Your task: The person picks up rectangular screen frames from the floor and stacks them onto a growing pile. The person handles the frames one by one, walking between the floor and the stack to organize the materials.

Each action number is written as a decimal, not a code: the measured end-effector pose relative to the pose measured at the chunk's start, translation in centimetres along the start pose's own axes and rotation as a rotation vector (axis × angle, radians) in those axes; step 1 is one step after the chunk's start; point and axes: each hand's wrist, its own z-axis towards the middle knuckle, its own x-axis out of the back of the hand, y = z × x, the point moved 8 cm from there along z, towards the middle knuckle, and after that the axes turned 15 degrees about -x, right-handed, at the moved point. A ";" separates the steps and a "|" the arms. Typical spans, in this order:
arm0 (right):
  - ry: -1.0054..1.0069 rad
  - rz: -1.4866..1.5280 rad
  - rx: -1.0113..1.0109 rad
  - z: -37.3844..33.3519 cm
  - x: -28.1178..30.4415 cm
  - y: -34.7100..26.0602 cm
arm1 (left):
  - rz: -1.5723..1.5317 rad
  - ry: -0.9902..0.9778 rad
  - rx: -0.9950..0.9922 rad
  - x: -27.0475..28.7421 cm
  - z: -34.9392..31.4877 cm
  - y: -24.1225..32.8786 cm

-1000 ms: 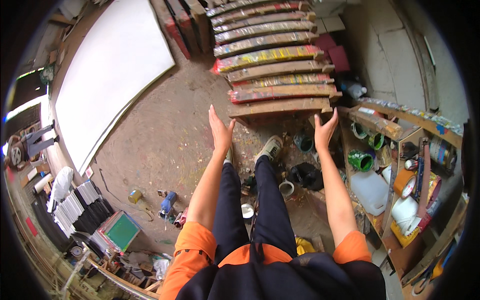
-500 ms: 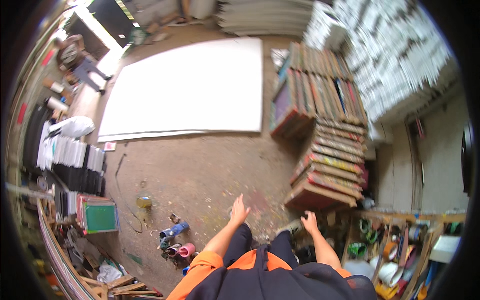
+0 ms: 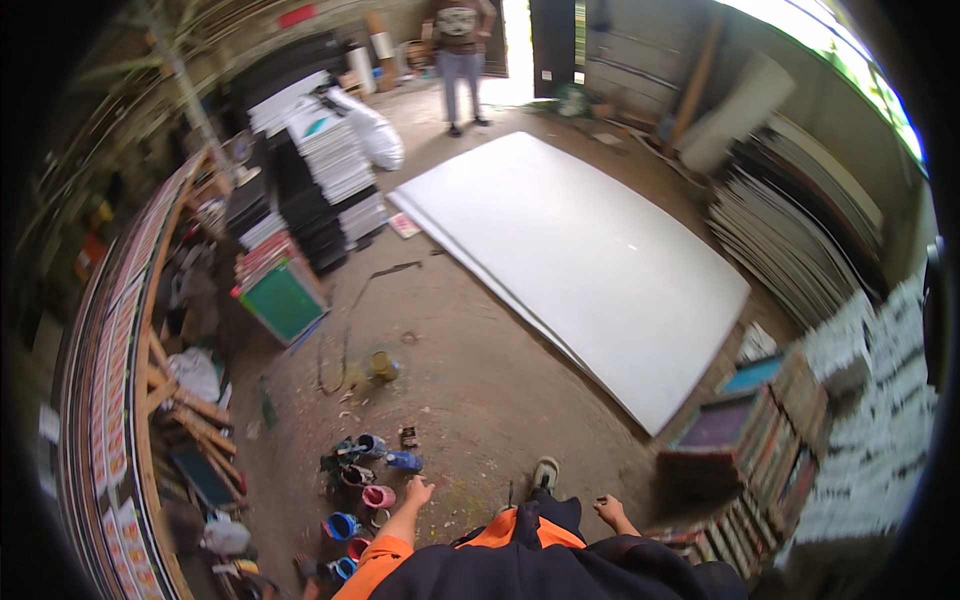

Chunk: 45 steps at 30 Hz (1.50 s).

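My left hand point(image 3: 418, 491) hangs low in front of me, its fingers loosely apart and nothing in them. On the floor just beside it, in the head view, stand paint tubs: a pink one point(image 3: 378, 497), a bright blue one point(image 3: 342, 525) and a blue container on its side point(image 3: 404, 460). My right hand point(image 3: 612, 514) is out to the right with loosely bent fingers, and no object shows in it. It touches nothing; the nearest things are stacked wooden frames point(image 3: 715, 535). One shoe point(image 3: 544, 474) shows ahead of my body.
Large white sheets point(image 3: 580, 270) lie stacked on the floor ahead. A person point(image 3: 460, 60) stands by the bright doorway. Black and white stacks point(image 3: 325, 165) and a green-faced frame point(image 3: 285, 303) are at left. A yellowish can point(image 3: 384, 366) stands on the floor; grey sheets point(image 3: 790, 220) lean at right.
My view has swung left, so the white sheets and frames now sit farther right and the person nearer the middle. My left hand is now close to the paint tubs.
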 end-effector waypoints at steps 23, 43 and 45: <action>-0.187 -0.530 0.522 25.9 3.2 -53.1 | -0.432 0.505 0.459 1.3 12.7 2.2; -0.463 -0.851 0.633 33.9 -17.2 -98.5 | -0.561 0.748 0.623 19.2 45.1 -4.3; -0.499 -0.936 0.656 35.4 -21.4 -102.8 | -0.596 0.776 0.655 20.8 47.2 -5.4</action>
